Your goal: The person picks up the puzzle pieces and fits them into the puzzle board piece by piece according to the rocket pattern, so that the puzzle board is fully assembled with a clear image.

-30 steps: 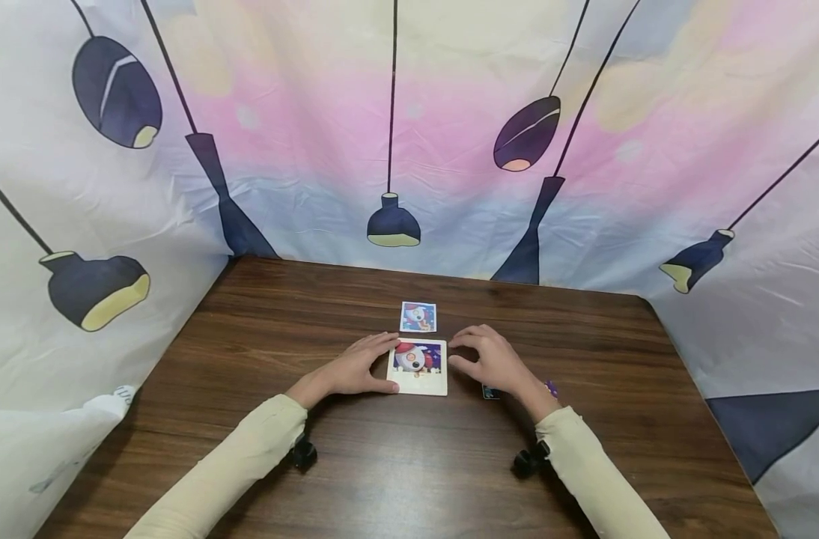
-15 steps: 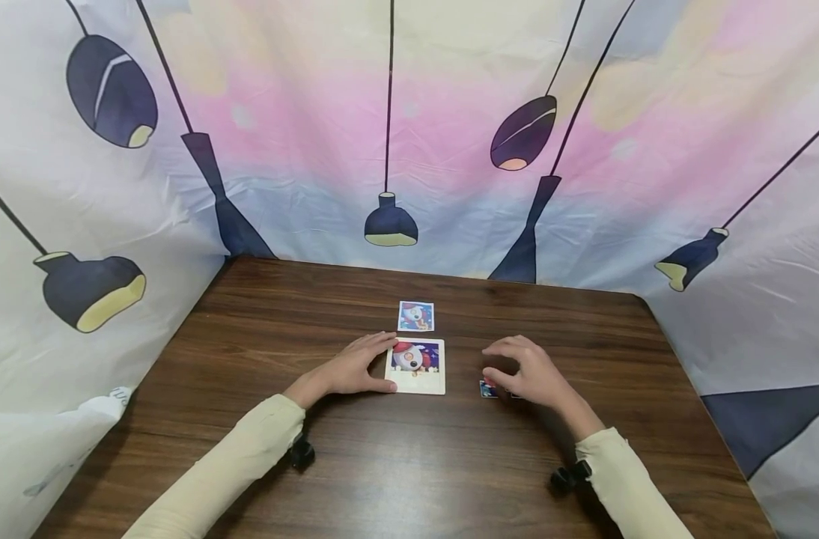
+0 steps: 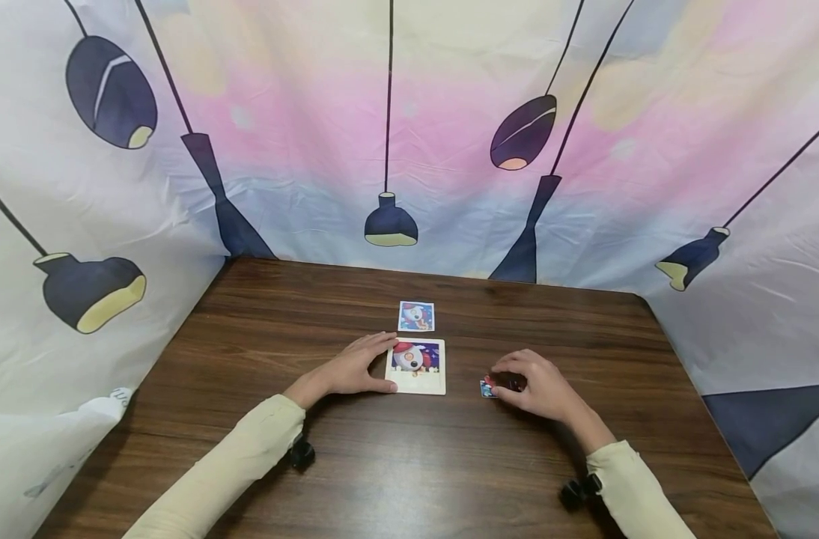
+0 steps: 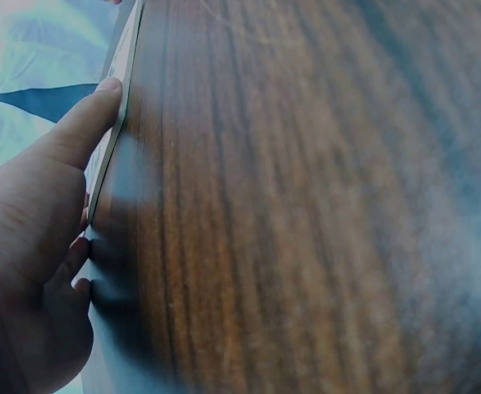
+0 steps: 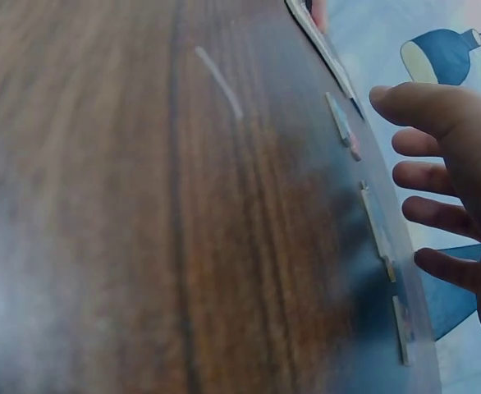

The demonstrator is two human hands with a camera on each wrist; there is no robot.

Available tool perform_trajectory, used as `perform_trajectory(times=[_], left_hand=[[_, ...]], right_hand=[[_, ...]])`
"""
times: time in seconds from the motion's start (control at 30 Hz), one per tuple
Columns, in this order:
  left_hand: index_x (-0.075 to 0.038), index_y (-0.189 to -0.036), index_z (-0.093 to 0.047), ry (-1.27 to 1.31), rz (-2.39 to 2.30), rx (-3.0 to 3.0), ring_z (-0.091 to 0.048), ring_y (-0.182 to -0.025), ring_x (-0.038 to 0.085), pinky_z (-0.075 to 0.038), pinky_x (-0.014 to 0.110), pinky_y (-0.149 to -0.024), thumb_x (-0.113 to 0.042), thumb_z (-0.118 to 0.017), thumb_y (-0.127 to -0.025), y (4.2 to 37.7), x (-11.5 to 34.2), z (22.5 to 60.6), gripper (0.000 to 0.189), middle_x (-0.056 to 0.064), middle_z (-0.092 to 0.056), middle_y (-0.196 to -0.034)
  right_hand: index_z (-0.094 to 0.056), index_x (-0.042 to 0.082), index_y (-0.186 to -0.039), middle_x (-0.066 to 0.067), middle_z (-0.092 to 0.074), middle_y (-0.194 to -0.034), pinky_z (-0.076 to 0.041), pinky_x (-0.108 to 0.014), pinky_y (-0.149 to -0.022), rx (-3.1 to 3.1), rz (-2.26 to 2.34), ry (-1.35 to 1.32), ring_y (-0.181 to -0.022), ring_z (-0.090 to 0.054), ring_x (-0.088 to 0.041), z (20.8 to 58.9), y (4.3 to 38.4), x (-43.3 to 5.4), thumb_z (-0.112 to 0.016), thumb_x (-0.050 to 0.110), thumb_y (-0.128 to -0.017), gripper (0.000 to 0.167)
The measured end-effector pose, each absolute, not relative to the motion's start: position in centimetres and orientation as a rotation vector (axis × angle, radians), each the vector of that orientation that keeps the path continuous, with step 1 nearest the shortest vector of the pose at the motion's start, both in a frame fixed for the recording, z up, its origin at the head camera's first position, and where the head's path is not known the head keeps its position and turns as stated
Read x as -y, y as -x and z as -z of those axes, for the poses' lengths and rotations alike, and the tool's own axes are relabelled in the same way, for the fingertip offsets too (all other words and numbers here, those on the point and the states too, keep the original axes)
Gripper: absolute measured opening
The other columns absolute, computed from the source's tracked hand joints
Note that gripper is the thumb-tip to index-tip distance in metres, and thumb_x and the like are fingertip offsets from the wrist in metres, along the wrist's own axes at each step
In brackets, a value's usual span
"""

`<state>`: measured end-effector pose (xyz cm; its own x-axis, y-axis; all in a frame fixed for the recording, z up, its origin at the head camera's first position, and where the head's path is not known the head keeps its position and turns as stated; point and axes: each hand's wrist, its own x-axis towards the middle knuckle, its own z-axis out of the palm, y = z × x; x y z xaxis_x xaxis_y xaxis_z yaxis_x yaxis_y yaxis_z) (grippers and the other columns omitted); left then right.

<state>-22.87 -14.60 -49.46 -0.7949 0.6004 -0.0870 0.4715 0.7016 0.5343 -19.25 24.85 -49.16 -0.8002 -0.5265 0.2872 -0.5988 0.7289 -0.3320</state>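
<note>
A square puzzle board [image 3: 417,383] with a white rim lies on the table, its upper part filled with a cartoon animal picture and its lower part pale. My left hand [image 3: 355,367] rests at the board's left side, fingers by the far corner and a straight thumb on the near one; the left wrist view shows this thumb [image 4: 93,119] on the board's edge. To the right of the board, my right hand [image 3: 534,385] hovers low over loose puzzle pieces. A blue and red puzzle piece [image 3: 487,389] shows beside its thumb. In the right wrist view its fingers are spread above flat pieces [image 5: 377,230].
Behind the board lies a square picture card [image 3: 416,317] with a similar animal. The dark wooden table [image 3: 302,299] meets a printed cloth backdrop [image 3: 302,150] at the back and sides.
My right hand has moved from the board's right edge rightward to the loose pieces and lowered over them, uncovering the blue and red piece. The left hand stays on the board.
</note>
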Motion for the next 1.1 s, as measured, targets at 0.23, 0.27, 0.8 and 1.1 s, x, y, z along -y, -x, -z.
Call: perform_trajectory(times=[0.23, 0.27, 0.8, 1.1], left_hand=[[-0.011, -0.161, -0.033, -0.856, -0.735, -2.659, -0.018, -0.156, 0.033, -0.014, 0.056, -0.125, -0.058, -0.074, -0.089, 22.98, 14.63, 49.65, 0.096, 0.008, -0.025, -0.169], [-0.011, -0.161, -0.033, -0.857, -0.733, -2.66, -0.018, -0.156, 0.033, -0.014, 0.056, -0.125, -0.058, -0.074, -0.089, 22.97, 14.64, 49.67, 0.096, 0.008, -0.025, -0.169], [-0.01, -0.161, -0.033, -0.859, -0.724, -2.663, -0.018, -0.156, 0.033, -0.014, 0.055, -0.126, -0.059, -0.073, -0.089, 22.88, 14.59, 49.62, 0.096, 0.008, -0.025, -0.169], [-0.01, -0.161, -0.033, -0.858, -0.725, -2.662, -0.018, -0.156, 0.034, -0.013, 0.056, -0.126, -0.058, -0.073, -0.089, 22.81, 14.55, 49.52, 0.095, 0.009, -0.025, -0.168]], right_hand=[[-0.079, 0.02, -0.113, 0.0, -0.07, -0.119, -0.056, -0.048, -0.092, 2.813, -0.575, -0.898, -0.112, -0.064, -0.02, 49.57, 19.0, -24.97, -0.081, 0.045, -0.087, 0.036], [-0.079, 0.02, -0.113, 0.0, -0.069, -0.119, -0.056, -0.048, -0.093, 2.819, -0.572, -0.899, -0.112, -0.064, -0.02, 49.61, 18.99, -24.95, -0.081, 0.045, -0.087, 0.037], [-0.081, 0.02, -0.106, 0.0, -0.07, -0.118, -0.053, -0.052, -0.094, 2.795, -0.575, -0.95, -0.113, -0.062, -0.022, 49.96, 19.29, -24.9, -0.085, 0.039, -0.084, 0.029], [-0.081, 0.02, -0.102, 0.001, -0.07, -0.119, -0.052, -0.054, -0.093, 2.802, -0.577, -0.957, -0.113, -0.062, -0.022, 49.93, 19.42, -24.78, -0.084, 0.039, -0.084, 0.026]])
